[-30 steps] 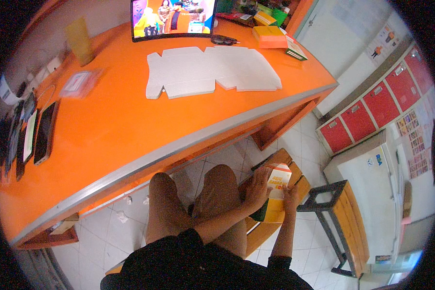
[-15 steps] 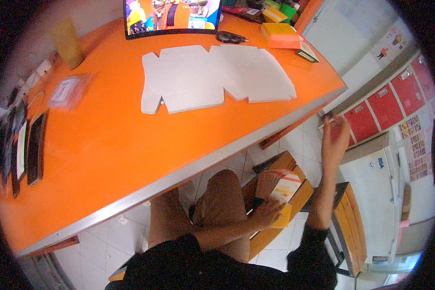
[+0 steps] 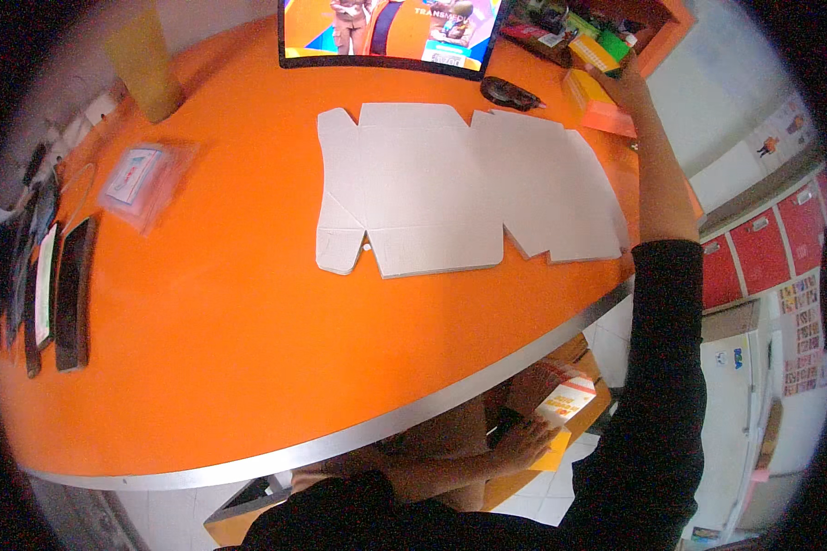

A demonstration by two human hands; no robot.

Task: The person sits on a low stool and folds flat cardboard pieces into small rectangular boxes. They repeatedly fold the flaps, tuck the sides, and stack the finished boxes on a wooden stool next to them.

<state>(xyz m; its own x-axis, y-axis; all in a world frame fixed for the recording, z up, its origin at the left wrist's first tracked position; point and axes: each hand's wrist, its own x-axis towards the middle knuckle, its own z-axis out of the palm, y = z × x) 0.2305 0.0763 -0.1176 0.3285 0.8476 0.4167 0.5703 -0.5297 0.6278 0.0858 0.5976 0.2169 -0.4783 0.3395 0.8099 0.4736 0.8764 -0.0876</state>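
The right hand (image 3: 627, 84) is stretched far across the orange table (image 3: 211, 312) to its back right corner, where it sits at a cluster of small boxes; its fingers seem to close around a yellow and green box (image 3: 600, 52), though the hand is small there and bent by the lens, so the exact grip is hard to make out. Just below it lies an orange box (image 3: 597, 106), partly covered by the wrist. The black sleeve (image 3: 657, 367) runs down the right side and off the lower edge. The left hand (image 3: 524, 443) is below the table edge, fingers spread and lying flat on a small orange and white box (image 3: 565, 404) that rests on a wooden stool (image 3: 590, 367); most of that stool is hidden by the table rim and the person's body. In the middle of the table a flat, unfolded sheet of grey cardboard (image 3: 459, 193) lies untouched, well apart from both hands. Behind it a screen (image 3: 390, 32) is cut off by the upper edge, with a dark object (image 3: 510, 92) just in front that is too blurred to identify. At the left edge several phones (image 3: 69, 294) lie in a row, near a clear plastic bag (image 3: 142, 179).
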